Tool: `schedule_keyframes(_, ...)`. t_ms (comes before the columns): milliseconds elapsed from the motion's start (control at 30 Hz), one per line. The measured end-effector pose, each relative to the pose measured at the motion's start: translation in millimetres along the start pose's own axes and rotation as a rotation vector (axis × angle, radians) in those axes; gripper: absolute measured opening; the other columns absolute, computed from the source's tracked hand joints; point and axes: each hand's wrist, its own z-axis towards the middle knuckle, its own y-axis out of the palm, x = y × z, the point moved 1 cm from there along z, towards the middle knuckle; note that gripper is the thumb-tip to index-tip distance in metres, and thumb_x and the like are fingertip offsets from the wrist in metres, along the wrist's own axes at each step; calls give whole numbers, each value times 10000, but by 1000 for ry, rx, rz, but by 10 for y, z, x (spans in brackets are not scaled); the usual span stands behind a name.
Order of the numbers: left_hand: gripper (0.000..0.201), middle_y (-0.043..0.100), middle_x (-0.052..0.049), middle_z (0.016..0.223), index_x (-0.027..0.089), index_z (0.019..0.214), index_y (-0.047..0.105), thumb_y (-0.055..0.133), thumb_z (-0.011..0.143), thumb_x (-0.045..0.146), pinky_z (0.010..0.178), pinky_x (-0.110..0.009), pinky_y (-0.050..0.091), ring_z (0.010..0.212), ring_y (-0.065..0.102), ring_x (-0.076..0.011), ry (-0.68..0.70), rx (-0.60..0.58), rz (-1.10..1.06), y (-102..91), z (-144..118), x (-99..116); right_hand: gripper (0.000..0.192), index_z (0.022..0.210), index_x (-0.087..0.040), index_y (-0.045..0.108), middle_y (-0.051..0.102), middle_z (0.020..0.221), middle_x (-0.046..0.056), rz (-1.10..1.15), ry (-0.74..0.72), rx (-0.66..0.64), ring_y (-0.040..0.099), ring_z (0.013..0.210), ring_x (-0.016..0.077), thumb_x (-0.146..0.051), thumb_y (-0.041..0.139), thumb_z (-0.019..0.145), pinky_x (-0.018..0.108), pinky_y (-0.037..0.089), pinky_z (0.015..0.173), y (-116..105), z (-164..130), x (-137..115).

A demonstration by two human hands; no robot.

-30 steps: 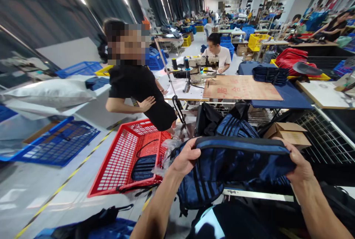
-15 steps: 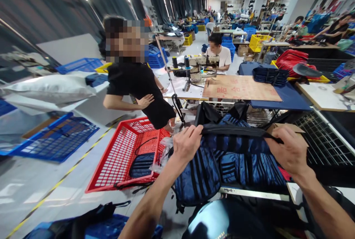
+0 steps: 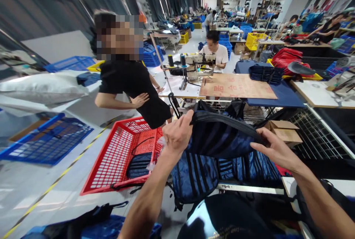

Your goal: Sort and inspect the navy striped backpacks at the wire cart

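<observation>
Navy bag (image 3: 222,137) with dark stripes at center of frame, held up between two bare hands, zip-like dark band along its top edge, edge sloping down to the right. Left hand (image 3: 178,133), just left of center, fingers closed over the bag's upper left corner. Right hand (image 3: 273,146), right of center, thumb and fingers pinching the bag's right end; far-side fingertips hidden. Below the held bag, lower center: striped blue bag (image 3: 195,176), more striped blue pieces (image 3: 259,168) to its right. Red basket (image 3: 95,188) left of the left hand, striped piece (image 3: 138,165) lying inside. Bottom left: blue bag (image 3: 108,228) with black straps, cut by frame edge. Cardboard box (image 3: 287,133) near the right hand, beyond it. Upper left: person in black (image 3: 130,87) standing behind the basket, a hand at the waist. Upper center: person in white (image 3: 221,56) at a sewing machine (image 3: 198,61); brown board (image 3: 235,85) with red print on the table in front. Stacked dark bags (image 3: 266,74) by the board's right end, red pile (image 3: 287,58) farther right. Blue crate (image 3: 52,144) mid left, striped floor tape (image 3: 70,172) beside it.
</observation>
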Motion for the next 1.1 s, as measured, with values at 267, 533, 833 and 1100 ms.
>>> schedule_keyframes(267, 433, 608, 63, 664, 185, 1473, 623, 591, 1052, 89, 548, -309, 374, 522, 591, -125, 113, -79, -145, -89, -114, 376, 270, 1094, -231, 669, 754, 976, 104, -397, 10, 753, 727, 908, 320, -384, 674, 871, 483, 608, 848, -91, 162, 368)
schedule_keyframes(533, 329, 621, 13, 662, 278, 1328, 761, 571, 1083, 167, 591, -325, 431, 606, 619, -167, 222, -226, -250, -163, -54, 921, 898, 1647, -307, 511, 765, 1447, 81, -618, -585, 148, 749, 1292, 307, -9, 607, 805, 478, 622, 1097, 378, -137, -480)
schedule_keyframes(833, 301, 797, 11, 924, 221, 990, 820, 853, 912, 509, 794, -279, 542, 853, 712, -199, -589, -936, -950, -385, -98, 282, 421, 1380, -329, 760, 843, 1281, 41, -449, -290, 511, 832, 1092, 302, -259, 637, 983, 398, 650, 944, -384, -116, -263)
schedule_keyframes(1100, 356, 799, -7, 997, 248, 1026, 831, 919, 796, 506, 825, -306, 573, 941, 695, -229, -860, -1134, -1265, -744, -883, 200, 308, 1281, -431, 818, 842, 1246, 66, -277, 104, 729, 750, 1275, 457, -515, 726, 1000, 586, 577, 1041, -972, -79, 308)
